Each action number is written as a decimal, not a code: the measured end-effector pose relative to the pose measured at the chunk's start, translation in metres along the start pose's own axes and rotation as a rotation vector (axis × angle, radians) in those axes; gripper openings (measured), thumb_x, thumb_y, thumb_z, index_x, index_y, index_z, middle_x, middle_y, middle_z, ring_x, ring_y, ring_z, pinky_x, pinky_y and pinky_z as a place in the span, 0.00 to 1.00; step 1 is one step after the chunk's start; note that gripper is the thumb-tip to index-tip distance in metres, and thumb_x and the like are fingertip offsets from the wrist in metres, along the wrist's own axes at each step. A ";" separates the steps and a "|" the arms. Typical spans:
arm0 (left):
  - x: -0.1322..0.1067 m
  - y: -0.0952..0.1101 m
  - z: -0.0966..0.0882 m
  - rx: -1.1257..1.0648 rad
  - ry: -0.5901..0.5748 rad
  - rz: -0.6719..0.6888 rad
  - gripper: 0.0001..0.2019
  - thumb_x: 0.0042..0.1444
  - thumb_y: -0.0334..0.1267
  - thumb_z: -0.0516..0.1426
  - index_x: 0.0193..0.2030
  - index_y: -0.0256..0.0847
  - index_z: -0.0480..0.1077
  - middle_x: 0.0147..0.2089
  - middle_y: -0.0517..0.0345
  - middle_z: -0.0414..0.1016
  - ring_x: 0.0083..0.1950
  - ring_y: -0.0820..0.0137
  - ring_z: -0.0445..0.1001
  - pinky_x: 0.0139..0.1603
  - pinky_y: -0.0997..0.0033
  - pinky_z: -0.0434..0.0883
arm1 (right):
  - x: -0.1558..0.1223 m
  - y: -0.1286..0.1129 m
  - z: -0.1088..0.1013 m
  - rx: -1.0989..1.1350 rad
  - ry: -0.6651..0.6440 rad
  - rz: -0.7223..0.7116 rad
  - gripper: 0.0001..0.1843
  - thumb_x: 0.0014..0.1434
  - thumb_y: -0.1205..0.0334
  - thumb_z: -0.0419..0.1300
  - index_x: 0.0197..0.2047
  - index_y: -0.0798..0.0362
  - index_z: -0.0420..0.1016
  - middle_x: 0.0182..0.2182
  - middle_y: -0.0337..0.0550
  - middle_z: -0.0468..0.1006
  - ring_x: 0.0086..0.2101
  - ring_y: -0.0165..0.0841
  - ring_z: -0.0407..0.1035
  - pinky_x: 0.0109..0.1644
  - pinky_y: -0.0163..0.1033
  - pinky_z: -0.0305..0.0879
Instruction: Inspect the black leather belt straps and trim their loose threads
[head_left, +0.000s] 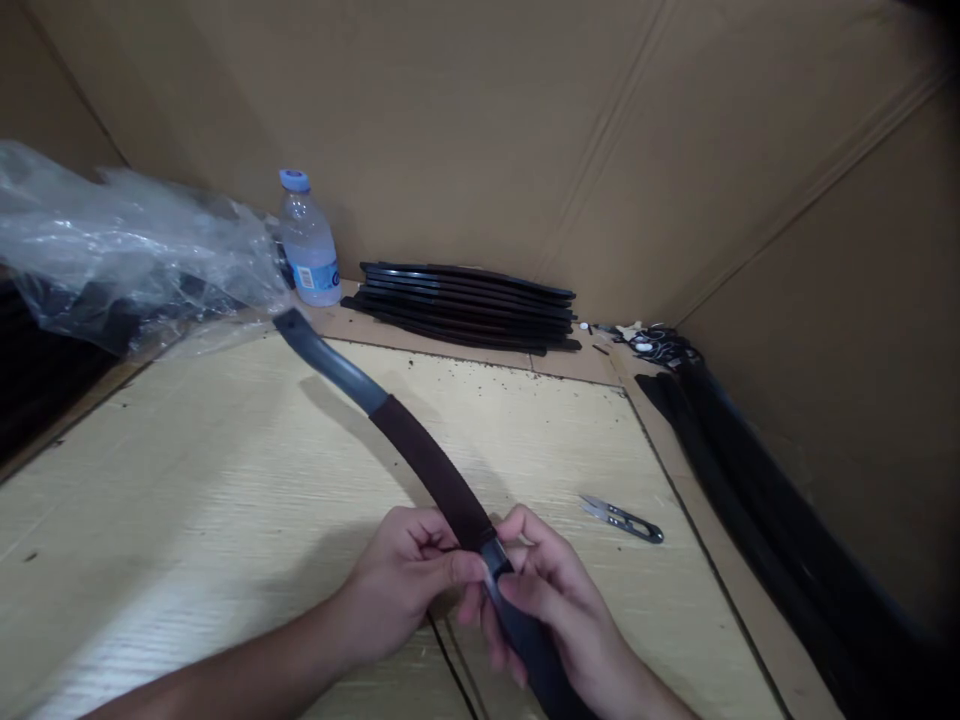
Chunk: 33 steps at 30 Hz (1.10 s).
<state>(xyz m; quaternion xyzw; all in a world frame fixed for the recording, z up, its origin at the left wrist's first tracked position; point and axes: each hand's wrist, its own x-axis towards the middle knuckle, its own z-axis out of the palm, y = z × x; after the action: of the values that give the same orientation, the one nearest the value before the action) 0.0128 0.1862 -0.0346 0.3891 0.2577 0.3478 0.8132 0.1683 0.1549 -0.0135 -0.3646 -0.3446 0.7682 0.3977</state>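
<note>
Pinching a long, curved, dark strip with a brown middle section (431, 465), two bare hands meet low in the view. The right hand (559, 600) wraps thumb and fingers about the strip's thick black lower part; the left hand (412, 570) presses its thumb just below the brown section, its fingers folded in beneath (partly hidden, so their exact hold cannot be told). A thin black cord (451, 665) trails below the left hand. The strip slants up and leftward over a pale wood-grained tabletop (187, 470). Small thread snips with dark handles (626, 522) lie to the right, blades pointing left. Beyond the tabletop's right edge lie long black strips (724, 450), with a tangle of black cords (667, 347) at their far end. At the back rests a stack of slim dark strips (465, 310); left of it stands a clear blue-capped bottle (310, 245), then crumpled clear plastic sheeting (150, 250). Brown cardboard walls (450, 120) rise behind.
</note>
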 end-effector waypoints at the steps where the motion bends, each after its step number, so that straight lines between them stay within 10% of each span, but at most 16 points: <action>1: 0.001 0.001 0.001 0.005 -0.004 0.003 0.07 0.51 0.36 0.60 0.30 0.32 0.72 0.20 0.57 0.70 0.23 0.67 0.73 0.24 0.73 0.66 | 0.000 -0.001 0.000 0.016 0.031 0.025 0.12 0.60 0.55 0.55 0.37 0.51 0.55 0.25 0.40 0.75 0.16 0.24 0.65 0.15 0.24 0.56; 33: -0.003 0.001 0.012 0.143 0.031 0.003 0.11 0.56 0.41 0.56 0.29 0.34 0.70 0.24 0.53 0.75 0.26 0.68 0.74 0.28 0.72 0.68 | 0.004 0.000 0.001 -0.252 0.200 0.028 0.20 0.59 0.46 0.52 0.27 0.53 0.57 0.16 0.35 0.70 0.11 0.22 0.58 0.12 0.25 0.51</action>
<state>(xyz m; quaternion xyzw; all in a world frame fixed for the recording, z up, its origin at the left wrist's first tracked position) 0.0185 0.1789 -0.0262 0.4411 0.2938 0.3355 0.7788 0.1656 0.1577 -0.0137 -0.4911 -0.3919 0.6843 0.3702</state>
